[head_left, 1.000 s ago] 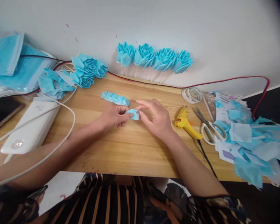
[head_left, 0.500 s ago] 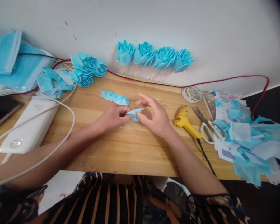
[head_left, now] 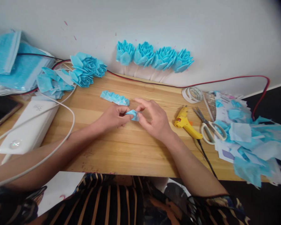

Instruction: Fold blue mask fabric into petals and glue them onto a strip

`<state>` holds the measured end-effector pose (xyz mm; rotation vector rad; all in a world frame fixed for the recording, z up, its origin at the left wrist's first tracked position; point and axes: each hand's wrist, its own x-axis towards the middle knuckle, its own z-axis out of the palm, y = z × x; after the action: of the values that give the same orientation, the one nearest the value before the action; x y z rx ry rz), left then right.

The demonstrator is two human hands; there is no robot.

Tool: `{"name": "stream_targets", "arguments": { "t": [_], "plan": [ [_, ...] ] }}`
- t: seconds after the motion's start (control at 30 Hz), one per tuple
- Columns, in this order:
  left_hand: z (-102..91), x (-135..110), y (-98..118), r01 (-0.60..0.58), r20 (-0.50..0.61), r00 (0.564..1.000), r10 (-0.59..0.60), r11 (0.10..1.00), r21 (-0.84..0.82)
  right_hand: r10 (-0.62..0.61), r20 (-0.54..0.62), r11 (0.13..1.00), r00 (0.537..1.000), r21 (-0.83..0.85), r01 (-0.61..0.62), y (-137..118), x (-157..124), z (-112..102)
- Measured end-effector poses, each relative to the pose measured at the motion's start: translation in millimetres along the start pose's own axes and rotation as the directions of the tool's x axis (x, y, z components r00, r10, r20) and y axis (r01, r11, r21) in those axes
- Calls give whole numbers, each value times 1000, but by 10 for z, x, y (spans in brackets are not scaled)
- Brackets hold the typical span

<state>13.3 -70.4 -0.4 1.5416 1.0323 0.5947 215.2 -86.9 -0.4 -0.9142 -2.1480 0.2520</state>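
Note:
Between my two hands is a small folded piece of blue fabric [head_left: 132,114], the same blue as the face masks. My left hand [head_left: 115,116] pinches its left end between thumb and fingers. The thumb and index finger of my right hand [head_left: 155,118] close on its right end. Just beyond them on the table lies a row of folded blue petals [head_left: 115,97]. Several blue fabric flowers on sticks [head_left: 144,54] lean against the wall, and more blue flowers [head_left: 86,68] lie at the back left.
A yellow glue gun [head_left: 186,122], scissors [head_left: 209,126] and tape rolls [head_left: 192,94] lie on the right, beside a heap of blue scraps [head_left: 250,140]. Left are packed masks [head_left: 30,65], a white power bank [head_left: 29,125] and a phone [head_left: 3,111]. A white cable [head_left: 71,120] crosses my left forearm.
My right index finger has come down onto the fabric piece, so thumb and finger now pinch its right end. The raised tip there has been folded down. My left hand keeps its hold.

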Motion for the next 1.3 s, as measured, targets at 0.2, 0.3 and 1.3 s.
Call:
{"name": "stream_targets", "arguments": {
  "t": [0.2,0.3,1.3],
  "plan": [
    [-9,0,24,46,-14,999,-48,993,-113,-32,-22,998,999,44,33,-21,5,-41],
    [-10,1,35,47,-21,999,-50,990,-131,-25,-26,999,999,26,25,-27,8,-44],
    [-17,13,-33,-20,-41,999,11,970,-241,-110,-13,990,994,-86,108,-12,5,-6]
  ]
}}
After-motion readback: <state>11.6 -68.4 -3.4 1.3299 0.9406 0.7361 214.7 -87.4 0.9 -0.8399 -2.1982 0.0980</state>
